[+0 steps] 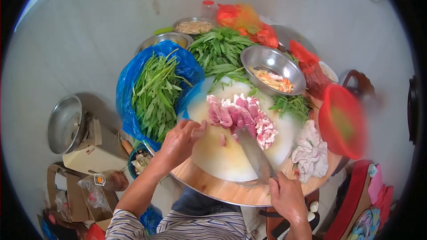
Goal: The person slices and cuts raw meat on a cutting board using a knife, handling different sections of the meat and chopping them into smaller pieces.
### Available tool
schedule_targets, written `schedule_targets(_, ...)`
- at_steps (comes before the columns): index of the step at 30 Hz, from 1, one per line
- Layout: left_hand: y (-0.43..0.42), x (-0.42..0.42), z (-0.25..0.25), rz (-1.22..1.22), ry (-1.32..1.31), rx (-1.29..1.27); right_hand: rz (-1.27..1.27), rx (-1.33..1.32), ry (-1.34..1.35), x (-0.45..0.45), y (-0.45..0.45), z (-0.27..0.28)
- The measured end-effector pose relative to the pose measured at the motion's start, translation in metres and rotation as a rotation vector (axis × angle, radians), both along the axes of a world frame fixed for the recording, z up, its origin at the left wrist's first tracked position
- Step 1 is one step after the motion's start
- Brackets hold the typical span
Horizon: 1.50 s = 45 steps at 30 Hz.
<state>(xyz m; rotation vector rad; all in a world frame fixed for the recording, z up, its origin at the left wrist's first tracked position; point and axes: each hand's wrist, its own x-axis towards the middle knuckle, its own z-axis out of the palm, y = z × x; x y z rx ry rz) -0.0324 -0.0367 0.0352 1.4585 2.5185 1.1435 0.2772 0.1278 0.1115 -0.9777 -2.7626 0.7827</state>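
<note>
Sliced raw meat [238, 112] lies across the round white cutting board [218, 160], with one small piece [223, 140] apart from the rest. My right hand [288, 195] grips the handle of a cleaver [255, 153], whose blade tip touches the lower edge of the meat. Left of the meat, over the board's left edge, my left hand [181, 141] is raised with its fingers curled together; whether anything is between them is too small to tell.
Leafy greens [155, 93] fill a blue bag [126, 93] at the left. Beyond the board are more greens [218, 46] and a steel bowl [273, 64] of shredded food. A red basin [340, 122] and crumpled cloth [310, 152] are at the right.
</note>
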Motion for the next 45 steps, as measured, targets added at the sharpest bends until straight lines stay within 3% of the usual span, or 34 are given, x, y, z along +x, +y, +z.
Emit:
schedule_targets(1,0.007,0.005,0.001,-0.011,0.002,0.001,-0.011,0.001,0.002,0.007,0.002,0.000)
schedule_targets(3,0.022,0.018,0.008,0.123,0.360,0.106,-0.053,-0.018,0.037,0.020,0.005,-0.001)
schedule_targets(9,0.058,0.050,-0.015,-0.009,0.266,0.051,-0.001,-0.052,-0.038,0.021,0.015,-0.009)
schedule_targets(13,0.053,0.044,-0.020,-0.124,0.061,0.020,0.005,-0.058,-0.046,0.020,0.023,-0.018)
schedule_targets(15,0.039,0.043,-0.020,-0.504,0.001,0.029,0.057,-0.028,-0.033,0.020,0.025,-0.021)
schedule_targets(19,0.011,0.055,-0.017,-0.514,0.150,0.051,0.081,-0.093,-0.047,0.017,0.021,-0.016)
schedule_targets(22,-0.005,0.061,-0.013,-0.264,0.086,0.229,0.096,-0.118,-0.035,0.014,0.018,-0.016)
schedule_targets(26,-0.010,0.058,-0.030,-0.125,0.043,0.260,0.107,-0.091,0.007,0.002,0.015,-0.017)
schedule_targets(28,0.001,0.062,-0.033,-0.337,0.064,0.277,0.122,-0.077,0.006,-0.004,0.014,-0.018)
schedule_targets(45,0.008,0.059,-0.046,-0.446,0.144,0.195,0.286,0.117,-0.057,-0.028,-0.001,-0.020)
